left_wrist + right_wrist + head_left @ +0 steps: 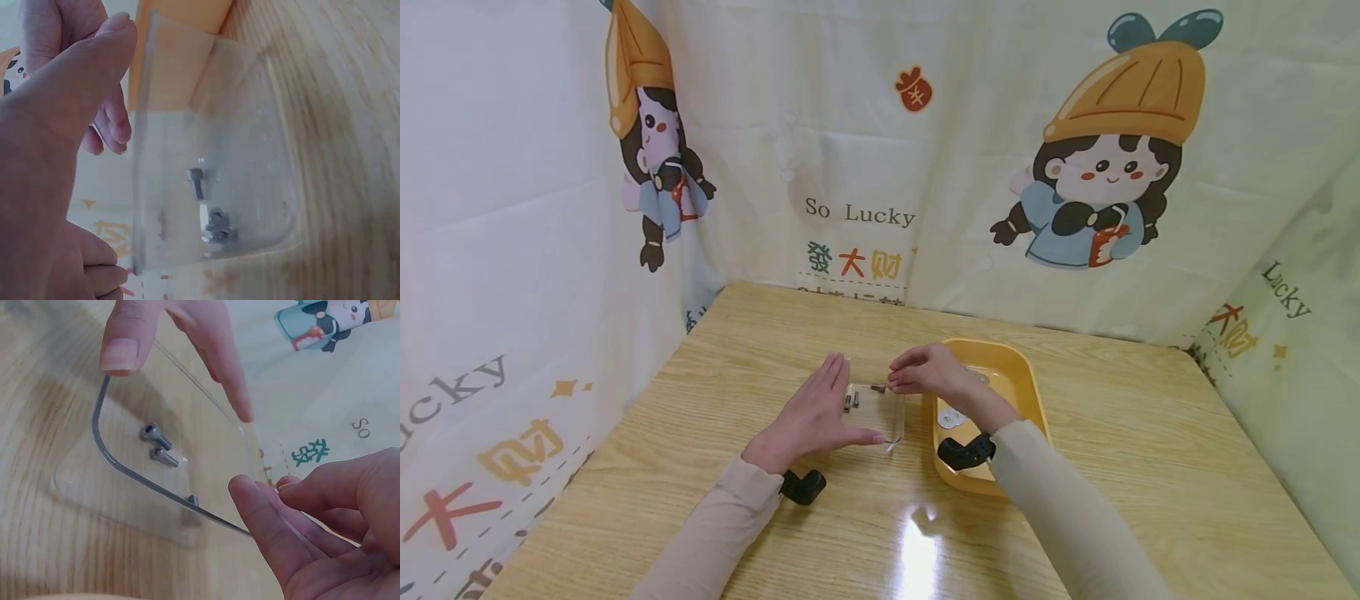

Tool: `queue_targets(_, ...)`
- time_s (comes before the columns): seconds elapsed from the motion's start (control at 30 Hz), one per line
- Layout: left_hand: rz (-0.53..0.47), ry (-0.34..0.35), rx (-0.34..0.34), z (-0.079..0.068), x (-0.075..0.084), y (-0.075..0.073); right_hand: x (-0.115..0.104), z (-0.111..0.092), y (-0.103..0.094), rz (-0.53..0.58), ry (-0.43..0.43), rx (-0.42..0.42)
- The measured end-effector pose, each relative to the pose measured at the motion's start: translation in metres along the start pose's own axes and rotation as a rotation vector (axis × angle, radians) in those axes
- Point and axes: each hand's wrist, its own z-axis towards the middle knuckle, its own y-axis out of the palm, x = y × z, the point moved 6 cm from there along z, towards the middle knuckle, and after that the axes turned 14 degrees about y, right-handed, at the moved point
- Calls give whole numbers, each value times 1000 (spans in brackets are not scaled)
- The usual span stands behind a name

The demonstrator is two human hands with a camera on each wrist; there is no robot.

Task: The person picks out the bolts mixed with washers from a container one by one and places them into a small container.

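A clear plastic box [876, 418] sits on the table, with socket-head screws [164, 457] lying inside it. My left hand [811, 417] spans the box's left side, its fingers straight along the far edge. The left thumb [94, 59] rests at the near rim. Over the far right corner of the box is my right hand [934, 372], fingers loosely bent and fingertips close to the rim. Between the right fingertips [244, 490] and thumb no object shows.
Right beside the box stands a yellow-orange tray [1034, 392], partly beneath my right forearm. Round pale discs [950, 418] lie in it. Printed cloth [970, 275] hangs behind and at both sides of the wooden table [1150, 450].
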Motion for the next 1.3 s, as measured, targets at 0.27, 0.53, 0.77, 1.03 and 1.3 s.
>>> queue_targets(0.27,-20,32,17,10,13,-5,-3,-6,-19,-9,-34,2)
queue_targets(0.53,-3,55,-5,21,26,-7,-2,-12,-47,11,-41,48)
queue_targets(0.77,16,98,-33,31,38,-4,7,-15,-71,66,-32,111)
queue_targets(1.03,18,118,-33,39,49,-2,19,-15,-89,77,-16,190)
queue_targets(1.3,15,169,-62,45,64,2,35,-9,-94,45,43,251)
